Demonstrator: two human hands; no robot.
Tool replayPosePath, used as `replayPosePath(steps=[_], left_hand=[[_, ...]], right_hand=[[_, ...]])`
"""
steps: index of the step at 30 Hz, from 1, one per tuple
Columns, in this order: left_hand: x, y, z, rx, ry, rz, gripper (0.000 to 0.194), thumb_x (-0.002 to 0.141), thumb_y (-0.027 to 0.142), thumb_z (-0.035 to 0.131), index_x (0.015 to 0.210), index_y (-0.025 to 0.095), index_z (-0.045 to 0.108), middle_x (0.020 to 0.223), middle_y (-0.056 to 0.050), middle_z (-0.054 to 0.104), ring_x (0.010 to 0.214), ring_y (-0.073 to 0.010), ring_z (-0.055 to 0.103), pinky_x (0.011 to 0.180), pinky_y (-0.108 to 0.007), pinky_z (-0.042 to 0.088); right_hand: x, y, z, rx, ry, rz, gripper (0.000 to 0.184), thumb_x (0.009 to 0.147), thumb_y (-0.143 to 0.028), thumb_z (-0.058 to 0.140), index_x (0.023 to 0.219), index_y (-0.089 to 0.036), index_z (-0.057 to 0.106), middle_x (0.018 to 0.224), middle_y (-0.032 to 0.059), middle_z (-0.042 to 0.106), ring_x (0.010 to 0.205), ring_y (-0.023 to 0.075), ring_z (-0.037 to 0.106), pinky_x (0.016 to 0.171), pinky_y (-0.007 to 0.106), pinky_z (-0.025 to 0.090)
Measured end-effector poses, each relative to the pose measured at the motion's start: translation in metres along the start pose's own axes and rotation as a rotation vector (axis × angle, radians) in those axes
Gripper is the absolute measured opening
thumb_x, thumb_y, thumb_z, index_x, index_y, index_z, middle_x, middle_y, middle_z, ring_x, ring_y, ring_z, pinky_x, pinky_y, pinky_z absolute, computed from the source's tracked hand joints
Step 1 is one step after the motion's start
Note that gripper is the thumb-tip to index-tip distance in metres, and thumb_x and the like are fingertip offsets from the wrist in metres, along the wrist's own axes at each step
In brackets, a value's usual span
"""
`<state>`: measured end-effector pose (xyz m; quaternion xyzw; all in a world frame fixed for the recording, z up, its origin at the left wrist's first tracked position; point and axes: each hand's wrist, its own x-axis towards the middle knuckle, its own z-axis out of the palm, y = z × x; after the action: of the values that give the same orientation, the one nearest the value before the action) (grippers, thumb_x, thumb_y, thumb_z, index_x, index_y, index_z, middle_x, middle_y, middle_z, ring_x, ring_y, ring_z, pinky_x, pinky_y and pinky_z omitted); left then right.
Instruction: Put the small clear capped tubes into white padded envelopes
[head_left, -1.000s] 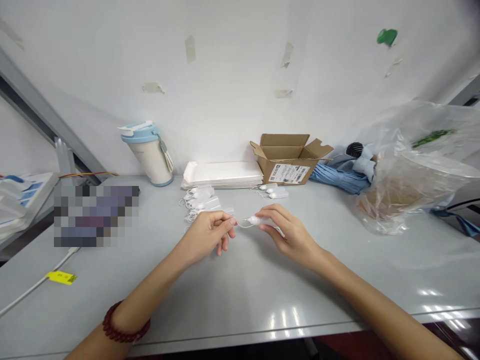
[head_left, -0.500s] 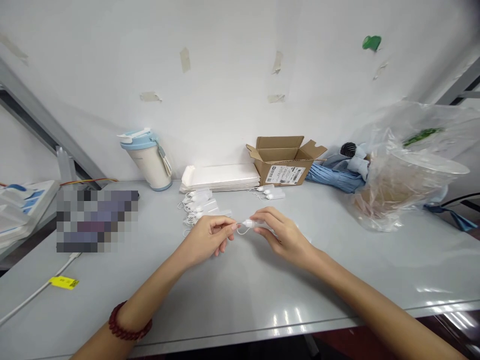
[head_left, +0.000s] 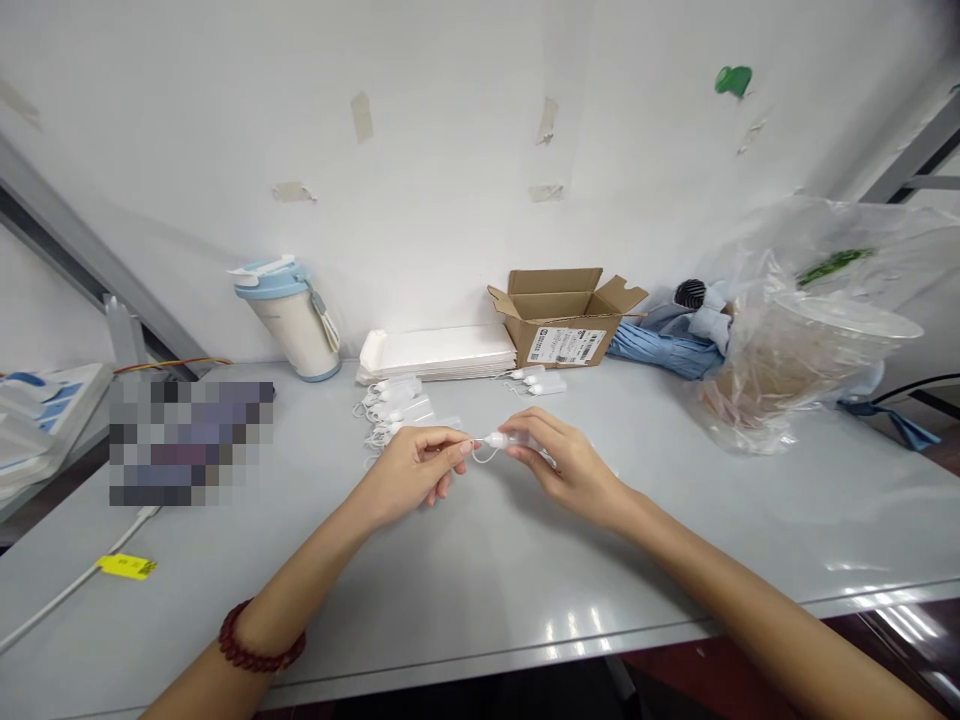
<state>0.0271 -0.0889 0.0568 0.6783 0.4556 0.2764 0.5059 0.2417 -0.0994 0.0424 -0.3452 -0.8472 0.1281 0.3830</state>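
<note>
Over the middle of the table, my right hand (head_left: 566, 465) grips the clear body of a small plastic dropper bottle (head_left: 496, 440) lying sideways, its white top pointing left. A thin white strap loops down from that top. My left hand (head_left: 420, 465) is closed, thumb and forefinger pinched at the thin tip of the same bottle; what exactly lies between the fingertips is too small to make out. Behind my left hand lie several similar dropper bottles (head_left: 397, 400) in a bunch, partly hidden by it. A few more bottles (head_left: 536, 380) rest in front of the cardboard box.
An open cardboard box (head_left: 566, 335) and a stack of flat white boxes (head_left: 442, 352) stand against the wall. To the left are a tumbler (head_left: 289, 320), a blurred-out flat object (head_left: 191, 440) and a cable (head_left: 52, 605). A plastic-wrapped spool (head_left: 810, 350) and blue cloth (head_left: 667, 345) are on the right.
Both hands keep hold of the bottle in nearly the same place. The whole view has shifted slightly; no other object has visibly moved.
</note>
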Motion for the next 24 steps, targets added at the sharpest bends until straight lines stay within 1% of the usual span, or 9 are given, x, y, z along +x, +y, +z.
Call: replayPosePath(steps=[3, 7, 11, 17, 21, 24], left_hand=[[-0.0001, 0.0007, -0.0001, -0.005, -0.001, 0.009, 0.033, 0.081, 0.045, 0.053, 0.084, 0.015, 0.066, 0.063, 0.001, 0.056, 0.045, -0.0071, 0.048, 0.040, -0.019, 0.041], [0.0002, -0.0005, 0.0004, 0.010, 0.002, 0.010, 0.034, 0.081, 0.045, 0.052, 0.086, 0.015, 0.066, 0.065, 0.000, 0.057, 0.045, -0.0077, 0.048, 0.040, -0.020, 0.042], [0.0006, -0.0034, 0.0016, 0.055, -0.003, 0.020, 0.033, 0.082, 0.043, 0.050, 0.086, 0.015, 0.066, 0.065, 0.000, 0.058, 0.042, -0.0073, 0.047, 0.040, -0.021, 0.039], [-0.0013, -0.0007, 0.0041, 0.096, -0.013, 0.064, 0.031, 0.084, 0.037, 0.048, 0.067, 0.015, 0.062, 0.055, 0.002, 0.053, 0.040, -0.0069, 0.044, 0.042, -0.021, 0.035], [-0.0038, 0.0028, 0.0066, 0.126, -0.006, 0.115, 0.030, 0.084, 0.031, 0.047, 0.063, 0.015, 0.061, 0.050, 0.003, 0.050, 0.042, -0.0073, 0.044, 0.047, -0.022, 0.036], [-0.0049, 0.0024, 0.0090, 0.151, -0.005, 0.127, 0.031, 0.085, 0.030, 0.046, 0.061, 0.015, 0.060, 0.048, 0.004, 0.047, 0.043, -0.0081, 0.044, 0.048, -0.022, 0.037]], right_hand=[[0.0003, -0.0005, -0.0002, 0.002, -0.002, -0.003, 0.018, 0.091, -0.021, 0.042, 0.106, -0.019, 0.053, 0.094, 0.0091, 0.060, 0.084, 0.0176, 0.058, 0.072, 0.032, 0.050], [0.0005, -0.0009, -0.0001, 0.002, -0.004, -0.004, 0.019, 0.092, -0.022, 0.041, 0.105, -0.019, 0.054, 0.093, 0.0090, 0.060, 0.083, 0.0175, 0.058, 0.070, 0.032, 0.050], [-0.0001, -0.0008, 0.0011, -0.001, -0.024, 0.000, 0.018, 0.092, -0.021, 0.041, 0.105, -0.019, 0.054, 0.094, 0.0100, 0.060, 0.084, 0.0182, 0.058, 0.071, 0.033, 0.050], [-0.0023, -0.0013, 0.0044, 0.010, -0.024, -0.016, 0.018, 0.091, -0.018, 0.042, 0.106, -0.019, 0.052, 0.094, 0.0098, 0.059, 0.084, 0.0179, 0.058, 0.070, 0.032, 0.050], [-0.0037, -0.0027, 0.0055, 0.012, -0.035, -0.027, 0.017, 0.090, -0.015, 0.043, 0.104, -0.018, 0.051, 0.093, 0.0099, 0.059, 0.084, 0.0183, 0.057, 0.070, 0.033, 0.050], [-0.0052, -0.0042, 0.0063, 0.011, -0.035, -0.023, 0.017, 0.090, -0.015, 0.043, 0.103, -0.019, 0.051, 0.092, 0.0091, 0.059, 0.083, 0.0181, 0.058, 0.070, 0.032, 0.050]])
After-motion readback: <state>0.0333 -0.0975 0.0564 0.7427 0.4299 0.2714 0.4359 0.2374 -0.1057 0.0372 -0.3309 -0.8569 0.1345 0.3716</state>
